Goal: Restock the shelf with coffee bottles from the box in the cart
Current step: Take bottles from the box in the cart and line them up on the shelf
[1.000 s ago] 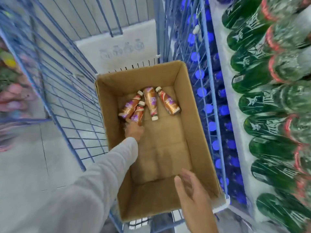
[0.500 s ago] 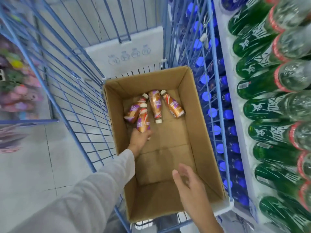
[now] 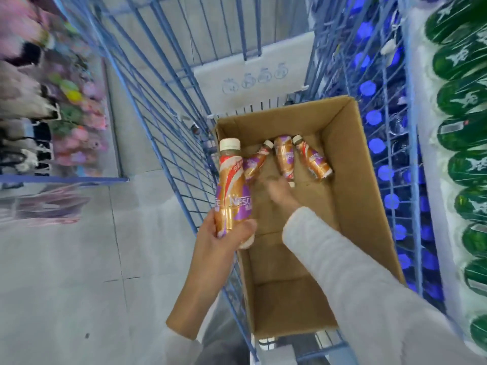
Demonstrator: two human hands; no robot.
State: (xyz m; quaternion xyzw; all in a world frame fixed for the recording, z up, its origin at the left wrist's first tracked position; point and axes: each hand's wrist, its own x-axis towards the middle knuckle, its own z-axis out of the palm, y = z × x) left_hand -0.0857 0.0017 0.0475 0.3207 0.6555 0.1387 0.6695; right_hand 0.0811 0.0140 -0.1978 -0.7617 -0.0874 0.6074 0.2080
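Note:
My left hand [image 3: 224, 239] grips a coffee bottle [image 3: 232, 188] by its lower end and holds it upright above the left wall of the cardboard box [image 3: 369, 206]. The bottle is gold and purple with a white cap. Three more coffee bottles lie on the box floor at the far end: one on the left [image 3: 254, 164], one in the middle [image 3: 284, 159] and one on the right [image 3: 313, 162]. My right hand [image 3: 278, 189] is inside the box, blurred, with its fingers stretched out just short of the middle bottle and nothing in it.
The box sits in a blue wire cart [image 3: 171, 127], with a white carton [image 3: 263, 64] behind it. Blue-capped bottles [image 3: 384, 172] and green bottles [image 3: 463, 164] fill the shelf on the right. Colourful goods [image 3: 66, 114] line the aisle on the left, beyond grey floor tiles.
My left hand took a bottle from the group and lifted it up and to the left, out of the box. My right hand moved from the box's near end forward to the remaining bottles.

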